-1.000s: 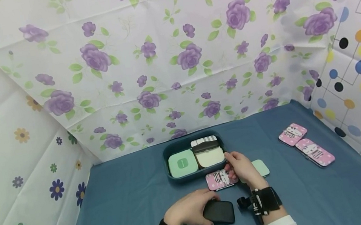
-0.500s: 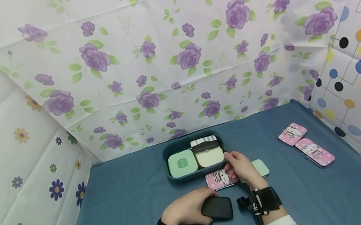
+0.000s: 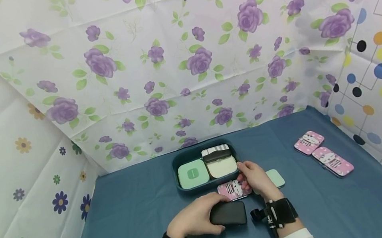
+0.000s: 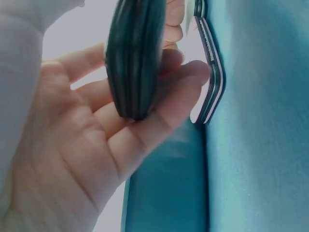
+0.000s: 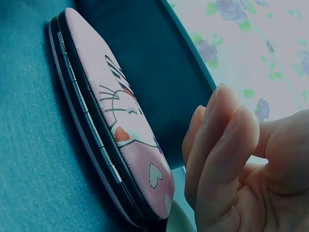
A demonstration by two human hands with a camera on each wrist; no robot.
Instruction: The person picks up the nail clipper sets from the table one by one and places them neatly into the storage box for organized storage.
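My left hand [image 3: 193, 217] grips a rounded black case [image 3: 228, 214] between thumb and fingers; in the left wrist view its ridged dark edge [image 4: 136, 63] stands upright against the fingers. It appears raised a little off the cloth. My right hand [image 3: 256, 176] is at the right front corner of a dark teal bin [image 3: 192, 191], thumb and forefinger at the rim, the other fingers [image 5: 227, 140] curled; the thumb's contact is hidden in the right wrist view. Just below those fingers lies a pink cat-print case [image 3: 228, 191] with a metal-hinged edge, in front of the bin.
Inside the bin sit a mint-green box [image 3: 193, 174], a cream case [image 3: 223, 167] and a black-and-striped piece [image 3: 216, 153]. A pale mint case [image 3: 275, 178] lies partly behind the right wrist. Two pink cases [image 3: 333, 161] rest farther right. Patterned sheets [image 3: 156, 75] stand behind the table.
The left hand has tilted the black case and moved it slightly away from me, toward the pink case. My right hand stays at the bin's corner.
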